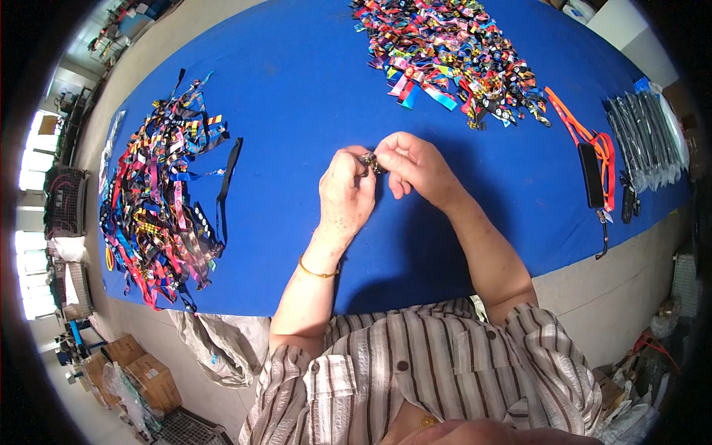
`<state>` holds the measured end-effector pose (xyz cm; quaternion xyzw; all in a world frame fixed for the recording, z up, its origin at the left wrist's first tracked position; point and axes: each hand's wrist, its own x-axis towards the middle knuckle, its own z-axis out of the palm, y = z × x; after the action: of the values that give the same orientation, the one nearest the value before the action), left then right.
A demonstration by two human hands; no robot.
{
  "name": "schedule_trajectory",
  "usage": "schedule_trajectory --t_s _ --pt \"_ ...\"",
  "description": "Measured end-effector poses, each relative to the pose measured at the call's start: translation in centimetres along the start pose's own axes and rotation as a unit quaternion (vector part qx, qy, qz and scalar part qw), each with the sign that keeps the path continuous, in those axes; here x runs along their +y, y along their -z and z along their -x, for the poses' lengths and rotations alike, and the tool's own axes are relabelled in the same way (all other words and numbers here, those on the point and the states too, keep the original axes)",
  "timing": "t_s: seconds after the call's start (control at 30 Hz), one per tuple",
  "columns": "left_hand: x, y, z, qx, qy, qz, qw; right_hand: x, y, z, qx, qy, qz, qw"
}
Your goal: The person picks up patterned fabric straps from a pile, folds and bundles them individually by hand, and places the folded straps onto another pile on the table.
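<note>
Above the middle of the blue-covered table, my left hand [347,191] and my right hand [417,167] meet, fingers bent and pinching. Between the fingertips is a small dark, gold-flecked bundle [368,160], which looks like a folded patterned strap; most of it is hidden by my fingers. Off to the left lies a loose heap of colourful lanyard-like straps [159,200], with a black strap [228,185] at its right edge. Past my hands, a dense pile of short, folded colourful straps [452,52] runs to the far edge.
At the right lie an orange-red lanyard [606,167], a black phone-like slab [591,175], a small black object [629,199] and plastic-wrapped dark packs [647,137]. A blue cloth [289,89] covers the table. Cardboard boxes [152,380] stand on the floor at lower left.
</note>
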<state>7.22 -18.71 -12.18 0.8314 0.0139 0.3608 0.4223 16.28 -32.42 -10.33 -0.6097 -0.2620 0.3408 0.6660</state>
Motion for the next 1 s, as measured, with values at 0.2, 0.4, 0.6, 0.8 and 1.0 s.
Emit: schedule_trajectory --t_s 0.2,0.4,0.6,0.8,1.0 --pt "0.0 0.0 0.1 -0.034 -0.058 -0.023 0.997 0.8 0.6 -0.2 0.037 -0.073 -0.034 0.996" --pt "-0.1 0.1 -0.1 -0.047 -0.090 -0.039 0.994 0.1 1.0 -0.1 0.004 -0.121 -0.009 0.993" --pt "-0.2 -0.3 0.0 -0.044 -0.113 -0.046 0.992 0.1 1.8 -0.1 -0.001 -0.105 0.053 0.993" --pt "-0.1 -0.5 0.1 -0.046 -0.122 -0.038 0.991 0.5 2.0 -0.3 -0.004 -0.124 -0.031 0.992" --pt "-0.3 -0.5 0.1 -0.039 -0.126 -0.035 0.991 0.9 1.4 -0.3 0.021 -0.136 -0.134 0.981"
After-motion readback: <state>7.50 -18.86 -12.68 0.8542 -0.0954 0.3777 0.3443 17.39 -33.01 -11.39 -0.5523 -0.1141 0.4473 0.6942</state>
